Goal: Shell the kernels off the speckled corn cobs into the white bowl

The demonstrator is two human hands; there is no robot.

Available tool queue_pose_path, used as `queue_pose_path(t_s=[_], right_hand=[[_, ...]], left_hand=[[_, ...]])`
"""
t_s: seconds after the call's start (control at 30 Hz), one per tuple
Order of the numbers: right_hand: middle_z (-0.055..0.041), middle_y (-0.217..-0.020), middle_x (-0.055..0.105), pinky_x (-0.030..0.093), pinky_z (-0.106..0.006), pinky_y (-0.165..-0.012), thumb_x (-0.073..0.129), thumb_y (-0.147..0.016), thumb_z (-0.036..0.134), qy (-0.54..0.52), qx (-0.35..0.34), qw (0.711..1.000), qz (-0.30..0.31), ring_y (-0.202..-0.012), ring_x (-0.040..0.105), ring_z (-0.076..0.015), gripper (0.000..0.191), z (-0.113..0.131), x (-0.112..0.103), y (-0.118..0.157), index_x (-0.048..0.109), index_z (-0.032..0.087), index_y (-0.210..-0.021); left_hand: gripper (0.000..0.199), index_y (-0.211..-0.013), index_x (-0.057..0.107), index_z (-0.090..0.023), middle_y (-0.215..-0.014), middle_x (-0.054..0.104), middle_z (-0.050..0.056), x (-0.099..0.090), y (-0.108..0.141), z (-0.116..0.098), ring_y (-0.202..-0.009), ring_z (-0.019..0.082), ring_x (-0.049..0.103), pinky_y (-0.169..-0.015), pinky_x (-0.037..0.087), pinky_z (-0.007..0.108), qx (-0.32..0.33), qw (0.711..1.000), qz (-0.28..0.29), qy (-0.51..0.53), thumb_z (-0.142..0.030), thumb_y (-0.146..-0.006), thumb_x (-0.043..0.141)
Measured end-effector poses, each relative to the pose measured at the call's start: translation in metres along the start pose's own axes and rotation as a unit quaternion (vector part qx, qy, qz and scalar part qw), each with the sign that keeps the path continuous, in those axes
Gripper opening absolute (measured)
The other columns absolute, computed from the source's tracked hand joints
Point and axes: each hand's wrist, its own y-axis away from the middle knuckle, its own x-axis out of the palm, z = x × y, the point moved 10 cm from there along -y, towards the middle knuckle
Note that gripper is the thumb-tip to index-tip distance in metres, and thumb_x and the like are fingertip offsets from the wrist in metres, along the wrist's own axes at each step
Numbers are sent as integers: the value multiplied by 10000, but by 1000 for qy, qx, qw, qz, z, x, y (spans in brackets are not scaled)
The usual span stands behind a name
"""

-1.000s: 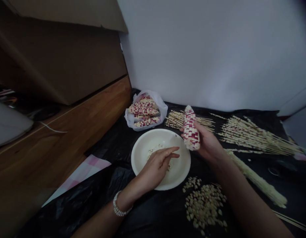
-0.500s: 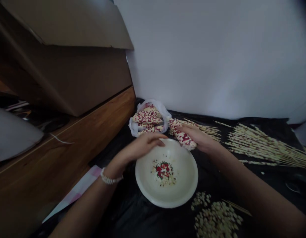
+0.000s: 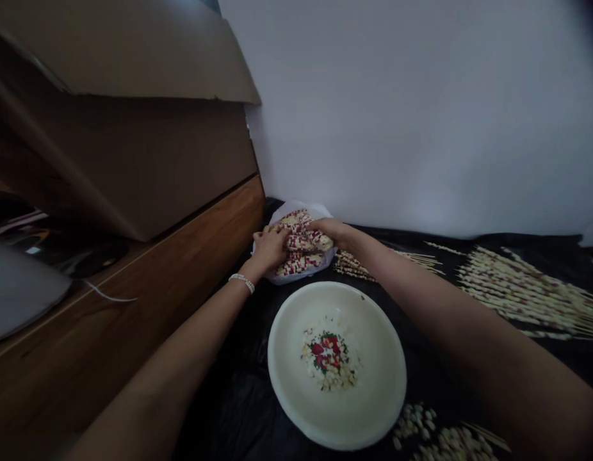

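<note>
A white plastic bag (image 3: 320,210) holding several red-and-cream speckled corn cobs (image 3: 296,264) lies near the wall. On its left side, my left hand (image 3: 271,246) has its fingers curled over the rim, against the cobs; a beaded bracelet is on that wrist. My right hand (image 3: 332,232) grips a corn cob (image 3: 320,242) at the bag's right side, above the other cobs. Closer to me is a pale bowl (image 3: 383,400), its bottom printed with a red and green pattern and scattered with loose kernels (image 3: 342,378). Neither hand touches the bowl.
Skewers (image 3: 512,291) strung with pale pieces lie on the right, with more skewers (image 3: 354,266) behind the bowl. Piles of pale kernels (image 3: 457,445) sit at the lower right on black sheeting (image 3: 234,410). A wooden board (image 3: 205,237) and cardboard box (image 3: 181,153) border the left.
Both hands have moved from above the bowl to the bag. The right hand has carried its corn cob left to the bag. The view has shifted slightly, with the bowl now lower and larger.
</note>
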Motion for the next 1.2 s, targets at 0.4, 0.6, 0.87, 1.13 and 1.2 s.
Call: queue_pose_path(t_s=[0.4, 0.6, 0.87, 1.13, 1.2], right_hand=[[-93, -1027, 706, 515, -319, -766, 769, -784, 298, 123, 5, 990, -69, -911, 636, -218, 469, -14, -44, -7, 602, 132, -1190], [-47, -888, 682, 500, -308, -659, 807, -753, 343, 153, -22, 987, -47, -746, 629, -195, 602, -10, -41, 9, 539, 146, -1254], [-71, -1056, 711, 504, -369, -875, 871, -690, 302, 231, -130, 964, 1, -963, 663, -267, 470, 16, -11, 15, 631, 231, -1087], [-61, -1061, 757, 478, -338, -957, 745, -886, 299, 276, -163, 946, 46, -1085, 667, -264, 183, 23, 51, -1, 689, 239, -1049], [-79, -1013, 758, 486, -357, -969, 621, -986, 308, 288, -139, 946, 46, -1062, 672, -264, 154, 9, 38, -4, 708, 208, -907]], left_hand=[[375, -1207, 606, -216, -1406, 617, 108, -18, 75, -5, -1269, 324, 525, -1000, 440, 487, 80, 996, -7, -27, -116, -852, 536], [552, -1400, 558, -195, -1320, 605, 154, -16, 89, 8, -1198, 328, 535, -969, 465, 479, 43, 998, -41, 16, -137, -851, 544], [463, -1240, 631, -244, -1461, 643, 90, -9, 116, -11, -1466, 292, 440, -1187, 262, 565, 117, 990, -74, 7, -28, -867, 462], [945, -1657, 275, -251, -1725, 249, 200, 0, 91, 1, -1561, 417, 283, -1233, 172, 688, 99, 995, 13, -27, -232, -814, 702], [926, -1640, 311, -264, -1735, 219, 194, 4, 82, 2, -1577, 426, 238, -1205, 78, 770, 106, 992, 50, -38, -319, -821, 740]])
